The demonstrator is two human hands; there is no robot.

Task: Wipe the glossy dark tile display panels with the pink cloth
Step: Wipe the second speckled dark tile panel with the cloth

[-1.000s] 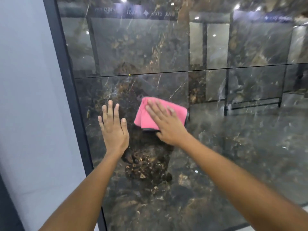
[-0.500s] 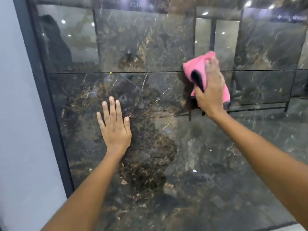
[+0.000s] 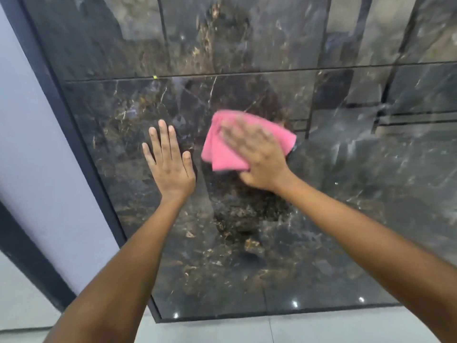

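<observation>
The pink cloth (image 3: 223, 147), folded into a loose pad, is pressed flat against the lower panel (image 3: 333, 231), a little below the seam (image 3: 247, 73) that divides it from the upper panel (image 3: 99, 38). It is covered on its right half by the right hand (image 3: 257, 157), whose fingers (image 3: 237, 133) are laid out straight over the fabric and are blurred, so a stroke is judged to be under way. Nothing is gripped; the cloth is held only by pressure against the tile.

Just to the left of the cloth, apart from it, the left hand (image 3: 169, 159) is set flat on the same panel with its fingers straight and together, holding nothing, apparently as a brace.

As for progress, the wiping is judged to be in mid-course. The centre-left zone of the lower panel is being worked. Whether any part has already been cleaned cannot be told from the surface: the gloss, the marbled veining and the reflections of the showroom hide any smears or streaks. The lower part of the panel, its right side and the upper panel above the seam lie outside the cloth's present place and are judged to be still possibly due.

The panels are bounded on the left by a dark frame (image 3: 61, 100), beyond which a pale wall (image 3: 32, 144) is seen. Below the lower edge a light floor (image 3: 296, 330) is visible.
</observation>
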